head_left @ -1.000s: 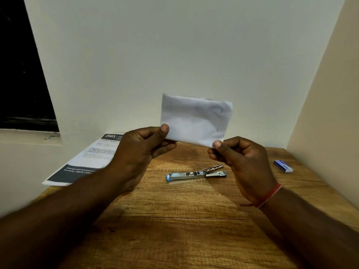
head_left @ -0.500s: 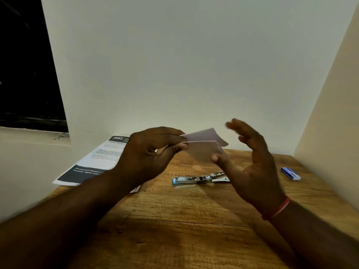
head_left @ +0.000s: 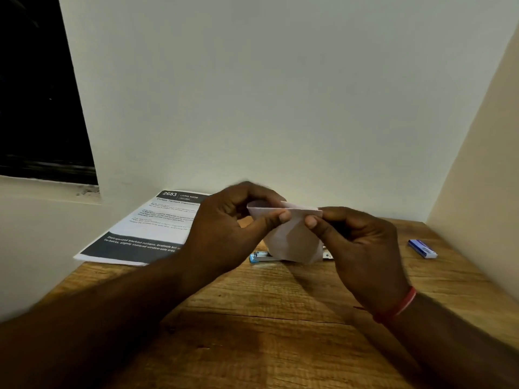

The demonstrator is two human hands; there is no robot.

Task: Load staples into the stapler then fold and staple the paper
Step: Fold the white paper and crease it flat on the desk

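Note:
A small folded white paper (head_left: 292,237) hangs in the air above the wooden table (head_left: 266,327), folded smaller than a hand's width. My left hand (head_left: 230,231) pinches its upper left edge between thumb and fingers. My right hand (head_left: 354,242) pinches the upper right edge. Behind and below the paper lies the metal stapler (head_left: 259,257) with a blue end, mostly hidden by the paper and my hands. A small blue box of staples (head_left: 422,248) rests on the table to the right.
A printed sheet (head_left: 148,231) with a dark header and footer lies at the table's back left, overhanging the edge. White walls close in behind and on the right. A dark window opening is at the far left.
The paper was held up wide and flat, then folded over. My right hand let go, opened, and has now gripped the smaller folded paper again. Both hands sit closer together.

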